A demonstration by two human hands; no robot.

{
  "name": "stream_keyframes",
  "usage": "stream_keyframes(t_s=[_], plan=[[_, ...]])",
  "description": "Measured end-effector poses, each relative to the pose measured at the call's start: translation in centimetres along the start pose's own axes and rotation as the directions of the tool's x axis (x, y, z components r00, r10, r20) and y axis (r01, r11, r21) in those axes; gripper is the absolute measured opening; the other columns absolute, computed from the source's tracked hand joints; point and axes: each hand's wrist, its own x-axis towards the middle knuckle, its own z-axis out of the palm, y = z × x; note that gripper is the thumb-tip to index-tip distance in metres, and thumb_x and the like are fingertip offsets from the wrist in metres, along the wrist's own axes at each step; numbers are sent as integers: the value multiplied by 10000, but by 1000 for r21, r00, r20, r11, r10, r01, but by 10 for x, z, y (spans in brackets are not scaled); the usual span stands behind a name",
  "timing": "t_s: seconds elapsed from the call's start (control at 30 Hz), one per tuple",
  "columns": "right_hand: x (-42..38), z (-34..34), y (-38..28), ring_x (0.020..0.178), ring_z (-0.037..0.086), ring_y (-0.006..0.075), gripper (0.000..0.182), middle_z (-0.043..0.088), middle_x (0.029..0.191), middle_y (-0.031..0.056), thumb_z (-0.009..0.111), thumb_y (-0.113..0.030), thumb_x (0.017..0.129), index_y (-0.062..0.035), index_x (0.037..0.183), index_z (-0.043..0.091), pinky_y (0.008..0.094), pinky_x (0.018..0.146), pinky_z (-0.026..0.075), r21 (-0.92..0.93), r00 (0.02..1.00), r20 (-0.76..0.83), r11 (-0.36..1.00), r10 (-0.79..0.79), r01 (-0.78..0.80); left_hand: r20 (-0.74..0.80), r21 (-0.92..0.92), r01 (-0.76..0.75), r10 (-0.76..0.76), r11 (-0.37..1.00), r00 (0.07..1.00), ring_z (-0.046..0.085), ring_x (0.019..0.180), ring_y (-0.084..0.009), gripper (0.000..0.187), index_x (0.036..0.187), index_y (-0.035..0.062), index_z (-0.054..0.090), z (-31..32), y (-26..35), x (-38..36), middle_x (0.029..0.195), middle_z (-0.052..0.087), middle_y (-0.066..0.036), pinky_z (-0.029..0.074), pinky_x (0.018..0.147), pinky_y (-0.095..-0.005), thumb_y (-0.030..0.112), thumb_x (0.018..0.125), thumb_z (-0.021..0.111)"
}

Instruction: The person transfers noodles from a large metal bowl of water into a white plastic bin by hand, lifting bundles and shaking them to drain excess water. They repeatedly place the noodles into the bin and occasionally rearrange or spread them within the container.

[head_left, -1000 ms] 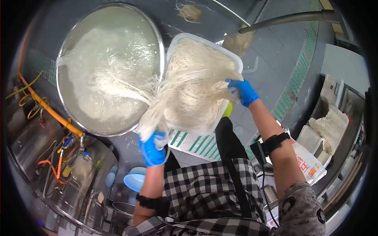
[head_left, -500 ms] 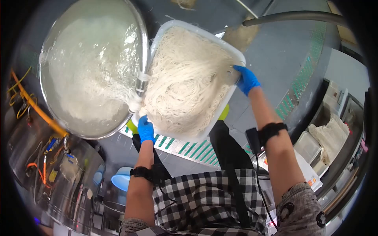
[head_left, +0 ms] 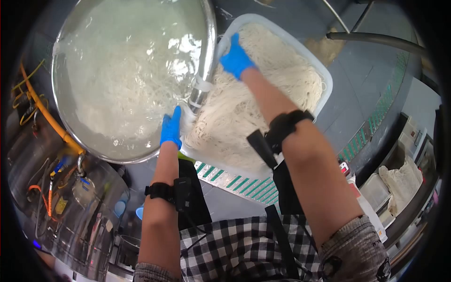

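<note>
Thin white noodles [head_left: 235, 113] fill a white tub [head_left: 324, 77], and a strand bundle crosses at its near left side into a round metal basin [head_left: 210, 42] of cloudy water. My left hand [head_left: 171, 130], in a blue glove, is at the basin's near right rim beside that bundle. Its fingers stretch upward. Over the far left part of the tub is my right hand [head_left: 237, 57], gloved in blue too, close to the noodles and the tub's wall. Its fingers point away from me with the thumb apart; their undersides are hidden.
A transparent film or sheet with tools and an orange bar [head_left: 49, 115] lies at the left. A green-slotted metal drain cover [head_left: 235, 183] runs across the floor below the tub. At the right a shelf holds a white cloth [head_left: 399, 183]. A dark curved tube [head_left: 376, 38] crosses the far right.
My right hand has left the tub's right corner and moved left over its far left part. My left hand has shifted up from the near corner to the basin's rim. The camera view has shifted.
</note>
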Motion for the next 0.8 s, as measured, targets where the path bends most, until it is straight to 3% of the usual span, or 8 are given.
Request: stream_keyframes(t_s=[0.07, 0.17, 0.37, 0.43, 0.47, 0.5, 0.63, 0.8], plan=[[-36, 42, 12, 825, 538, 317, 694, 456, 1051, 193, 469, -112, 689, -73, 1279, 104, 391, 738, 415, -249, 982, -142, 965, -121, 83, 33, -74, 48, -46, 996, 998, 398, 1081, -250, 786, 1207, -61, 276, 1, -4, 8, 1210, 356, -184, 334, 872, -301, 477, 696, 536], [-94, 28, -9, 991, 461, 317, 524, 325, 1216, 166, 449, -130, 690, -76, 1196, 323, 379, 793, 404, -512, 891, 446, 840, 82, 179, 67, -142, 75, -66, 987, 996, 420, 1053, -257, 735, 1195, -58, 297, -3, -17, 41, 1205, 366, -171, 342, 873, -330, 437, 711, 547], [-89, 8, -20, 1032, 452, 262, 479, 325, 1222, 186, 479, -119, 680, -67, 1149, 401, 364, 830, 388, -657, 728, 661, 607, 180, 446, 488, -586, 337, -12, 737, 873, 472, 979, -244, 575, 1165, -13, 364, 4, 18, 31, 1126, 448, -135, 391, 818, -346, 333, 750, 560], [-82, 24, -16, 810, 551, 281, 448, 487, 998, 167, 523, -109, 670, -15, 1095, 415, 371, 653, 451, -161, 973, 109, 962, -203, 218, 455, -617, 330, -18, 714, 890, 483, 964, -237, 526, 1160, 6, 379, 10, 31, 27, 1090, 476, -124, 400, 808, -335, 296, 760, 559], [-88, 27, -32, 718, 557, 229, 529, 522, 886, 149, 543, -72, 650, 11, 1134, 347, 325, 557, 466, 516, 904, 408, 785, 128, -344, 456, -617, 329, -17, 715, 890, 483, 964, -237, 526, 1160, 6, 379, 13, 40, 20, 1090, 476, -124, 400, 808, -335, 296, 760, 559], [-96, 61, -21, 522, 529, 136, 437, 542, 803, 77, 568, -62, 686, -9, 1077, 381, 250, 419, 448, 602, 886, 400, 662, 234, -447, 458, -614, 328, -14, 718, 889, 489, 949, -235, 513, 1149, 6, 392, 16, 49, 12, 1077, 485, -123, 402, 801, -335, 290, 758, 562], [-143, 87, -35, 498, 515, 125, 518, 529, 737, 75, 638, -161, 662, -51, 1098, 381, 242, 410, 429, 542, 769, 610, 607, 192, -581, 457, -588, 332, -37, 737, 889, 503, 903, -218, 458, 1100, 6, 442, 18, 50, 26, 1023, 515, -116, 405, 785, -333, 272, 751, 573], [-142, 106, -16, 496, 459, 151, 438, 527, 759, 68, 659, -374, 602, -42, 865, 544, 251, 435, 388, 18, 380, 890, 814, 252, -581, 453, -595, 298, 5, 747, 891, 514, 860, -202, 337, 1020, 13, 483, 16, 55, 12, 935, 544, -100, 405, 772, -306, 252, 787, 524]])
